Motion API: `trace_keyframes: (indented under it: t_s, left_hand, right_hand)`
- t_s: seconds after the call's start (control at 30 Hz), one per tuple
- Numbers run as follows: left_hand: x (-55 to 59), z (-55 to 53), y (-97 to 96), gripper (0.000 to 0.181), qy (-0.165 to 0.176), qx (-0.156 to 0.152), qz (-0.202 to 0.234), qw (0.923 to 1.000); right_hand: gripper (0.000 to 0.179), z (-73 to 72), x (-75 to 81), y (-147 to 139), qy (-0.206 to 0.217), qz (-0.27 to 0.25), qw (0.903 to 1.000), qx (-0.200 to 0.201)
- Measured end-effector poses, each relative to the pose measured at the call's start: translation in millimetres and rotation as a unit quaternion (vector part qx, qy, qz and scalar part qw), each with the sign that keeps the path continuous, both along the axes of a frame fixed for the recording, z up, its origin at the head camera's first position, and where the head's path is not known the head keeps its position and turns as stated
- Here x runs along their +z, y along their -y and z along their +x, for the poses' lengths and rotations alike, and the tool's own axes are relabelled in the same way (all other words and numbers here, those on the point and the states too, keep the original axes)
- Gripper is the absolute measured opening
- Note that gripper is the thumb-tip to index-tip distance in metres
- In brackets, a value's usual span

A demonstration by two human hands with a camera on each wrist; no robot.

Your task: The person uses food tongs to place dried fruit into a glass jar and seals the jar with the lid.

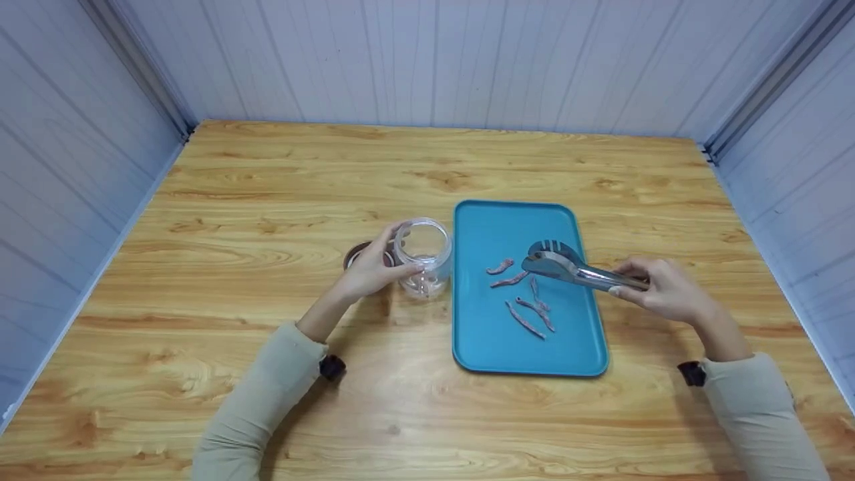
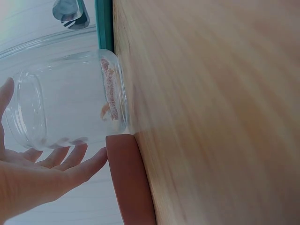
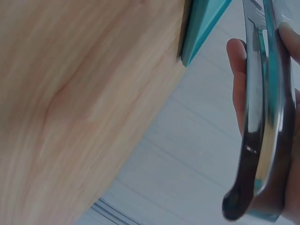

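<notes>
My left hand (image 1: 374,268) holds a clear jar (image 1: 425,277) beside the tray's left edge, thumb near its rim and fingers along its far side. A few pinkish-brown strips (image 2: 110,89) lie on the jar's bottom in the left wrist view. With my right hand (image 1: 668,291) I grip metal tongs (image 1: 594,275) by the handle end. Their head hangs over the blue tray (image 1: 487,354), close to several thin meat-like strips (image 1: 524,319) lying there. In the right wrist view, the tongs' two arms stand slightly apart.
A round brown lid (image 2: 129,183) lies on the wooden table (image 1: 267,200), just left of the jar and partly hidden by my left hand. Pale panelled walls (image 1: 427,63) close off the table at the back and on both sides.
</notes>
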State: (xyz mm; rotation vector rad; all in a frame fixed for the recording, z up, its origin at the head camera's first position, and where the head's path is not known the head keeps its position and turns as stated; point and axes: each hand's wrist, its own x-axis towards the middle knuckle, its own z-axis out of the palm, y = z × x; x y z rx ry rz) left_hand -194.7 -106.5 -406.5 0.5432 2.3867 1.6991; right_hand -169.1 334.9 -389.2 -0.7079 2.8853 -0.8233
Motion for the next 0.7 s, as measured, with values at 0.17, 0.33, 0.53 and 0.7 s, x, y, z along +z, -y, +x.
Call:
trace_keyframes:
  t_s: [0.17,0.33,0.53,0.7]
  left_hand:
    - [-2.1,-1.0,0.6,0.073,-0.002,0.003,-0.004,1.0000]
    - [-2.3,-1.5,0.8,0.075,0.007,0.002,-0.007,0.9999]
    - [4.6,2.4,-0.4,0.075,0.025,-0.001,-0.005,0.9997]
    - [23.7,13.2,-3.7,0.072,0.020,0.000,-0.008,0.9998]
  right_hand:
    - [0.026,0.3,-5.9,-3.1,0.017,-0.004,0.9998,-0.005]
    - [0.024,0.5,-9.6,-2.7,0.032,-0.009,0.9994,-0.012]
    - [0.019,0.3,-12.6,-0.3,0.030,-0.012,0.9994,-0.012]
    - [0.016,-0.4,-14.9,1.0,0.033,-0.016,0.9993,-0.009]
